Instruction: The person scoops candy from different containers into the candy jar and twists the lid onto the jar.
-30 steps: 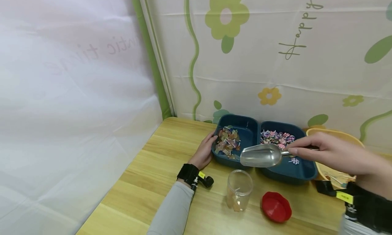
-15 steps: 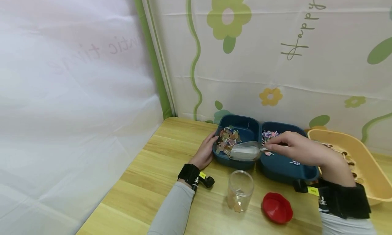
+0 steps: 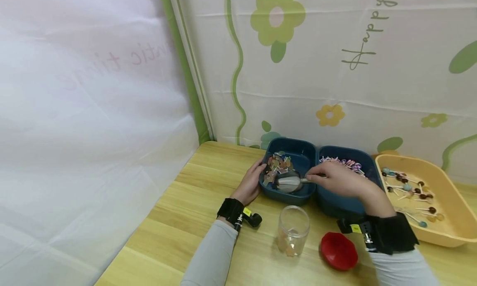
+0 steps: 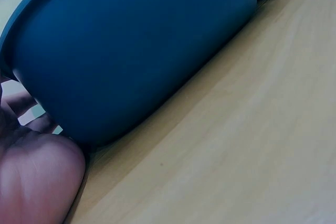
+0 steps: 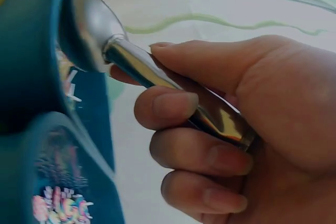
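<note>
right hand (image 3: 337, 180) wrapped on the handle of a metal scoop (image 3: 288, 182), thumb along it, fingers curled; grip shown clearly in the right wrist view. the scoop's bowl is lowered into the left blue tub (image 3: 285, 200), at the small mixed candies (image 3: 277, 164) heaped on the tub's left side; whether any have been picked up can't be told. the tub's outer left wall is touched by the left hand (image 3: 247, 186), fingertips partly hidden; how tightly they are bent can't be told. striped candies (image 3: 350, 165) are held in the second blue tub (image 3: 335, 205), just beside the first. the yellow tub (image 3: 458, 219), right of that, is scattered with ball lollipops (image 3: 406, 188). on the wooden table (image 3: 167, 219), a clear jar (image 3: 293, 232) is stood upright in front of the left tub, a few pieces at its bottom; a red dish (image 3: 338, 251) is placed near it, on its right.
</note>
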### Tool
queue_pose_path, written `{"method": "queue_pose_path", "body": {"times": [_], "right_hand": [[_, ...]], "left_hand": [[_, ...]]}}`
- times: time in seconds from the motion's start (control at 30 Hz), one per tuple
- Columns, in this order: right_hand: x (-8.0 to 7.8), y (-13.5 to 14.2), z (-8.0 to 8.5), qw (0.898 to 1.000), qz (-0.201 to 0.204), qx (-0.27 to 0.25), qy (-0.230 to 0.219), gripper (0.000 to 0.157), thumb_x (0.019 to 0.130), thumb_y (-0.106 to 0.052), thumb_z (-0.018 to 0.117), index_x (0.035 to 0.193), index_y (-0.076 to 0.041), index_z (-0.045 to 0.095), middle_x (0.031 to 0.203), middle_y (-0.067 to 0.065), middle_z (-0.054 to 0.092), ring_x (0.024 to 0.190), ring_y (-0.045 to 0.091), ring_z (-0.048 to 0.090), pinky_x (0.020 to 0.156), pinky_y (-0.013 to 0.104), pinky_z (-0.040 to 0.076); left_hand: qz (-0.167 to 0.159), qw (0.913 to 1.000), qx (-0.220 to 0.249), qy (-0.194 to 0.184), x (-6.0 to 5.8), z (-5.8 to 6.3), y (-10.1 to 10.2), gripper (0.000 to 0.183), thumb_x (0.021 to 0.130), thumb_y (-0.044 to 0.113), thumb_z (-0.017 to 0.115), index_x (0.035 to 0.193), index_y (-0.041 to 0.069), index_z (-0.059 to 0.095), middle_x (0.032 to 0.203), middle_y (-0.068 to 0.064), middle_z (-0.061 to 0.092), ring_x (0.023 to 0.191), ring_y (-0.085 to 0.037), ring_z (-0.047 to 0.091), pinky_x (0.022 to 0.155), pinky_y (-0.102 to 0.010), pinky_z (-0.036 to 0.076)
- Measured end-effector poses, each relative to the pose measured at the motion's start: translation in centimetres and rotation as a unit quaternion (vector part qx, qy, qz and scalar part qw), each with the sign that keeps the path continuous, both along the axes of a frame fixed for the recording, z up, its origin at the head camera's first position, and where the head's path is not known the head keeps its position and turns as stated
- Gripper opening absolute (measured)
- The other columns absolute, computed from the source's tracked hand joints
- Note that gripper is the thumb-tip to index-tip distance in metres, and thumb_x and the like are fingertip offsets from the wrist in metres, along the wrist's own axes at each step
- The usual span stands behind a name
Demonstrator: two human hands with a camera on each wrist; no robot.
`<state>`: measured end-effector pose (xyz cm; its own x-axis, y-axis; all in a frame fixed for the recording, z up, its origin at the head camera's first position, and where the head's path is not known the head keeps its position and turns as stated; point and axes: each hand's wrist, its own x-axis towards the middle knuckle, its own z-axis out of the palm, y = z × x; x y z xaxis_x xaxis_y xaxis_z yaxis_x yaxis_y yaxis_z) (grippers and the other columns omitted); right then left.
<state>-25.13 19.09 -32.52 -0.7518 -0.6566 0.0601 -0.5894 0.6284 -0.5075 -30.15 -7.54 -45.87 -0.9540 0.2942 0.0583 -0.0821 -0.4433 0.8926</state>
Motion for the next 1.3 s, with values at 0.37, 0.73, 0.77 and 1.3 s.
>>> {"method": "queue_pose_path", "body": {"times": [0.37, 0.73, 0.77, 1.3], "right_hand": [[-1.3, -2.1, -2.8, 0.999, -0.014, 0.031, -0.013, 0.027, 0.106, -0.013, 0.055, 0.121, 0.001, 0.073, 0.114, 0.012, 0.073, 0.097, 0.02, 0.068, 0.086, 0.048, 0.057], [-1.8, -1.2, -3.3, 0.999, 0.0, -0.004, -0.049, 0.031, 0.108, -0.016, 0.051, 0.127, 0.002, 0.069, 0.115, 0.011, 0.07, 0.091, 0.016, 0.06, 0.082, 0.041, 0.054], [-1.8, -1.1, -3.3, 0.999, 0.001, -0.009, -0.051, 0.031, 0.109, -0.016, 0.051, 0.127, 0.002, 0.068, 0.116, 0.011, 0.07, 0.09, 0.015, 0.059, 0.081, 0.04, 0.053], [-2.2, 0.5, -3.4, 0.994, -0.012, -0.082, -0.067, 0.032, 0.11, -0.017, 0.048, 0.13, 0.001, 0.066, 0.103, 0.011, 0.062, 0.086, 0.021, 0.052, 0.072, 0.032, 0.045]], "left_hand": [[-0.008, 0.9999, 0.003, 0.01, -0.2, -0.1, 0.0, 0.049, 0.114, 0.017, 0.033, 0.161, 0.005, 0.028, 0.167, -0.012, 0.028, 0.154, -0.028, 0.023, 0.125, -0.044, 0.02], [-0.016, 0.9996, 0.007, 0.02, -0.2, -0.2, -0.1, 0.05, 0.114, 0.017, 0.032, 0.162, 0.007, 0.027, 0.167, -0.012, 0.028, 0.155, -0.025, 0.022, 0.125, -0.043, 0.019], [-0.016, 0.9996, 0.006, 0.021, -0.2, -0.2, -0.1, 0.05, 0.114, 0.017, 0.032, 0.162, 0.007, 0.027, 0.167, -0.012, 0.028, 0.155, -0.025, 0.022, 0.125, -0.043, 0.019], [0.003, 0.9997, -0.02, -0.01, 0.0, -0.2, -0.2, 0.049, 0.113, 0.022, 0.038, 0.161, 0.014, 0.033, 0.164, -0.011, 0.032, 0.147, -0.024, 0.035, 0.121, -0.043, 0.03]]}}
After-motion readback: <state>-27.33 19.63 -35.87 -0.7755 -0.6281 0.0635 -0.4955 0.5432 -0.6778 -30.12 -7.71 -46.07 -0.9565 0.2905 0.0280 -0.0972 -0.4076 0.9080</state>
